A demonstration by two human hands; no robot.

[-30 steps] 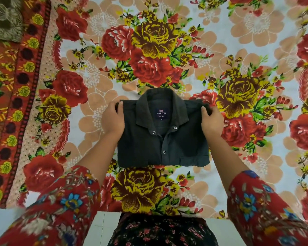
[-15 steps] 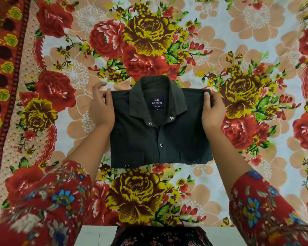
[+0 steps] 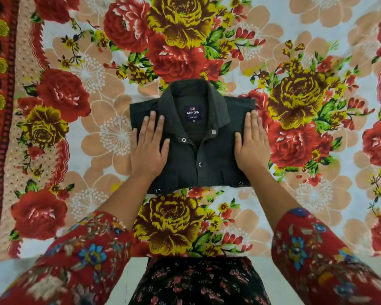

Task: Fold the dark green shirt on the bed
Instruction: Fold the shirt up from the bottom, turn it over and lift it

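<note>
Dark green shirt (image 3: 198, 159) looks folded, both grips flat on top.
On the bed (image 3: 97, 133), under left grip (image 3: 149, 148) and right grip (image 3: 250, 143): fingers straight, pinching nothing. Collar just beyond fingertips, long axis grip-to-grip, both equally near.

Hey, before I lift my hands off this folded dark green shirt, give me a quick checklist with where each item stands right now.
1. Folded dark green button-up shirt lies flat on the floral bedsheet: ok.
2. Left hand flat on its left side, fingers straight: ok.
3. Right hand flat on its right side: ok.
4. Collar up and centred, navy brand label showing: ok.
5. Sleeves tucked out of sight: ok, none shows.
6. Layers underneath smooth: cannot tell, hidden.
</note>
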